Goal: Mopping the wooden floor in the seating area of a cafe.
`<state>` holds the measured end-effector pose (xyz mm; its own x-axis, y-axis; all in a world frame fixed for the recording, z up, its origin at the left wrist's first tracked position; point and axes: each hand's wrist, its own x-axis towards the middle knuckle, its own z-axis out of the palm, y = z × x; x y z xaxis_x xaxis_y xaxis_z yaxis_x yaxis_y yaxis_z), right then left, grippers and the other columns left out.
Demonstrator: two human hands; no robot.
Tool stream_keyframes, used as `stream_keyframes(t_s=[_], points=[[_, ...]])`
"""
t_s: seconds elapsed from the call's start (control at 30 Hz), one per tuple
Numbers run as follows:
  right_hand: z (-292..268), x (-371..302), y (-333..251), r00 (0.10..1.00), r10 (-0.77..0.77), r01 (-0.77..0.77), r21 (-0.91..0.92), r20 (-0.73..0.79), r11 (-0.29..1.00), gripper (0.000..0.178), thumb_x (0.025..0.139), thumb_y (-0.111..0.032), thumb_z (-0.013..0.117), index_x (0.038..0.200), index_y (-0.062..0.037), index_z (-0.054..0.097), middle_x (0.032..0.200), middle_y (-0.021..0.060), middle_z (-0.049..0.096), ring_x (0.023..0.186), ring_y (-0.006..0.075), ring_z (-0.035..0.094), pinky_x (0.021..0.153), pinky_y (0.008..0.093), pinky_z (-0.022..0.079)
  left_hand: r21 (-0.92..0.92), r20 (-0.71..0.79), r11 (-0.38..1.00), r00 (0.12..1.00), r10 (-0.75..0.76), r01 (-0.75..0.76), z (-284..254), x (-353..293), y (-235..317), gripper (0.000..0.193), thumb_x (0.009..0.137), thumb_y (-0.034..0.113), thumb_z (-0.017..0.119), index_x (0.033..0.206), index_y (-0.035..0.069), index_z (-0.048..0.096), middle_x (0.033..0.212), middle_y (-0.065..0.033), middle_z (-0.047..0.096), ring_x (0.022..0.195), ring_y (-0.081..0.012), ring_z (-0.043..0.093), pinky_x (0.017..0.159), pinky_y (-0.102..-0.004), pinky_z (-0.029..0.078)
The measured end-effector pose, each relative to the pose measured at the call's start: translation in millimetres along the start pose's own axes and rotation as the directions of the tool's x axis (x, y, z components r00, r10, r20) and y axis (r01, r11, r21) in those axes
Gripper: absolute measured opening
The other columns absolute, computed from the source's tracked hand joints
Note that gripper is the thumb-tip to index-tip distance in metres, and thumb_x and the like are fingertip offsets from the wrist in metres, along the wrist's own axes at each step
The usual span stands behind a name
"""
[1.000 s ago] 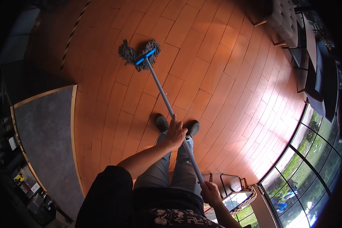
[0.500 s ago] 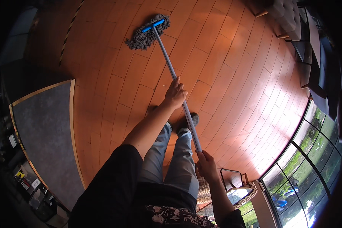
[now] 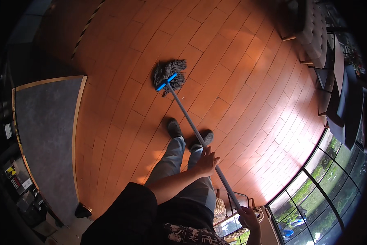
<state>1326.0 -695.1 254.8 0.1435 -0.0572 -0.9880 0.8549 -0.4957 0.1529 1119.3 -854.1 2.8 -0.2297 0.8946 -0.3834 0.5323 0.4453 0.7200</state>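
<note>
A mop with a long grey pole [image 3: 187, 116] runs from beside my right hip out to the floor ahead of my feet. Its head [image 3: 165, 72] is a bundle of grey yarn strands under a blue clamp bar [image 3: 166, 82], lying on the reddish-brown floor. Partway along the pole, just past my knees, my left hand [image 3: 208, 162] is wrapped round it. My right hand [image 3: 249, 218] grips the pole close to its near end, low at my right side.
Reddish-brown plank flooring [image 3: 216, 77] spreads ahead. On the left stands a grey-topped table [image 3: 46, 134] with a wooden rim, with boxes beyond it. A tufted seat [image 3: 312, 36] and dark chairs [image 3: 336, 106] line the right. Large windows [image 3: 318, 183] fill the lower right.
Both hands have drawn the mop back toward me, so its head now lies nearer my shoes. The yarn has swung round to the far side of the blue bar.
</note>
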Motion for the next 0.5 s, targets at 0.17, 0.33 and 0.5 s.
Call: stream_keyframes(t_s=[0.17,0.33,0.5], points=[[68,38,-48,0.989,-0.127,0.144,-0.346,0.073,0.927,0.024,0.096,-0.027,0.058,0.106,-0.0052,0.063,0.056,0.0019,0.052,0.042,0.0144,0.049,0.040,0.0285,0.038,0.049,-0.192,0.993,0.977,-0.094,0.105,-38,-38,-84,0.025,0.061,0.016,0.077,0.081,0.013,0.064,0.090,-0.0139,0.060,0.105,-0.0361,0.049,0.092,-0.0485,0.036],[183,77,-105,0.875,-0.453,0.441,-0.664,0.169,0.604,0.030,0.094,-0.031,0.058,0.113,-0.0085,0.062,0.093,0.0237,0.067,0.097,0.0406,0.064,0.082,0.0477,0.050,0.170,-0.260,0.961,0.950,-0.171,0.219,-87,-85,-211,0.022,0.057,0.011,0.080,0.068,0.014,0.062,0.077,-0.0096,0.056,0.095,-0.0322,0.051,0.087,-0.0451,0.038],[173,90,-88,0.767,-0.622,0.584,-0.573,0.157,0.575,0.031,0.094,-0.031,0.058,0.105,-0.0027,0.063,0.081,0.0183,0.066,0.076,0.0297,0.066,0.069,0.0396,0.049,0.212,-0.252,0.954,0.955,-0.157,0.213,-77,-74,-201,0.020,0.059,0.012,0.082,0.070,0.013,0.065,0.085,-0.0095,0.059,0.104,-0.0335,0.048,0.091,-0.0455,0.037]])
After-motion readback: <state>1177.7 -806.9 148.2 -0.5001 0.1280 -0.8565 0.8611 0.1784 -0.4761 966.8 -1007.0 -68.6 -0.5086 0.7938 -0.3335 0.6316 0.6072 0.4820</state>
